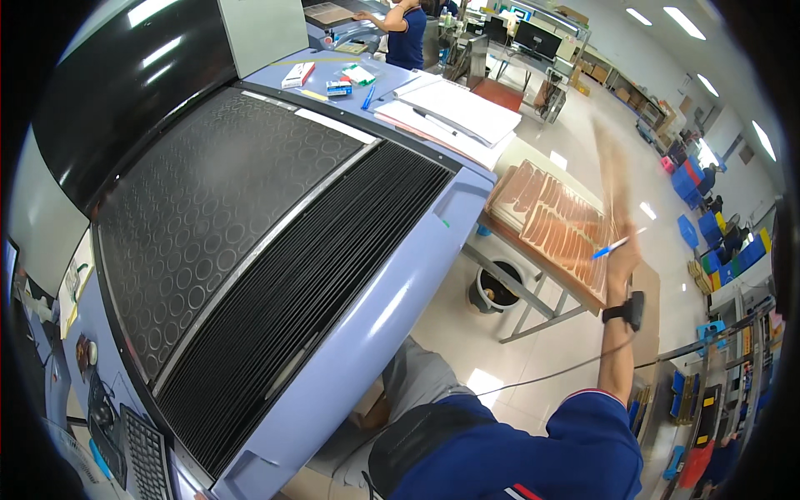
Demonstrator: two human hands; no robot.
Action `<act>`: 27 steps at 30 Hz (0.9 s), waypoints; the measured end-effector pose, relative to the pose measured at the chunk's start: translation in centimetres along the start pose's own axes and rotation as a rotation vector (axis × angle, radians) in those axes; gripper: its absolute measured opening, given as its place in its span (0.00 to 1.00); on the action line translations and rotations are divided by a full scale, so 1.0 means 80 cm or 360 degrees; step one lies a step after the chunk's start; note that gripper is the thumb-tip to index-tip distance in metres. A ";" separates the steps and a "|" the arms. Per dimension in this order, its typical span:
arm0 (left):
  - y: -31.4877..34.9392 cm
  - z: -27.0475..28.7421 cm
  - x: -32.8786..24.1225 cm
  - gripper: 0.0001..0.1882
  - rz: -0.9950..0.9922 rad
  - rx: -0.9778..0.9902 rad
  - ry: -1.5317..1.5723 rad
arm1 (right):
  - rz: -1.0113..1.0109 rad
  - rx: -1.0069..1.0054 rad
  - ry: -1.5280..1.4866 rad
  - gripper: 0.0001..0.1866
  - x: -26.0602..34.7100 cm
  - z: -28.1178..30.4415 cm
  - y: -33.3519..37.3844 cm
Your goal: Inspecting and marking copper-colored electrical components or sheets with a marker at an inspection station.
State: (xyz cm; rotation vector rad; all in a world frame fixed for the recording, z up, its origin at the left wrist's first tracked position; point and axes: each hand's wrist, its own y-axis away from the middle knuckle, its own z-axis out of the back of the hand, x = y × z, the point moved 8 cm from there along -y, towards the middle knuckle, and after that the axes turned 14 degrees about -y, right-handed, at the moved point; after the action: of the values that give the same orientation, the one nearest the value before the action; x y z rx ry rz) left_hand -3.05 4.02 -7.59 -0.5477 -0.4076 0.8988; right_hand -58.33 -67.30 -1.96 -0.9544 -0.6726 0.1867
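My right hand (622, 260) reaches out over a stack of copper-brown patterned sheets (560, 218) at the right. A blue-and-white pen (615, 245) is held in it, pointing left across the stack. From the same hand rises a thin brown sheet (614, 171), nearly edge-on and smeared by motion. The fingers are blurred, so their exact grip on the sheet is hard to make out. A black band with a small box (627, 312) circles my right wrist, and a cable trails from it. My left hand does not show.
The stack lies on a small metal-legged table beside a lilac machine (417, 258) with a black circle-patterned bed (225, 187) and ribbed cover. Below stands a bin (495, 287). Papers (458, 108) and small boxes lie on the machine's far ledge. A keyboard (143, 450) sits at lower left. Another person (406, 37) works beyond.
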 end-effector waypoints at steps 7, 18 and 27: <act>0.000 0.025 -0.030 0.32 0.0138 -0.0815 0.0106 | -0.0844 -0.0049 -0.2389 0.12 0.172 -0.034 -0.030; 0.017 -0.015 -0.005 0.29 0.0710 -0.0537 0.0108 | -0.1144 0.1136 -0.3322 0.11 0.462 -0.135 0.072; 0.011 0.000 -0.013 0.26 0.0681 -0.0671 0.0133 | 0.0463 0.0460 -0.1837 0.09 0.638 -0.181 0.085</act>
State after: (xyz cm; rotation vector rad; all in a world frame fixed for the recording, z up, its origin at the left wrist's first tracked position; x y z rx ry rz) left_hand -4.21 3.59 -8.20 -1.0842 -0.4130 1.2027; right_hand -8.60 -51.38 9.71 -0.5926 -1.5004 1.1144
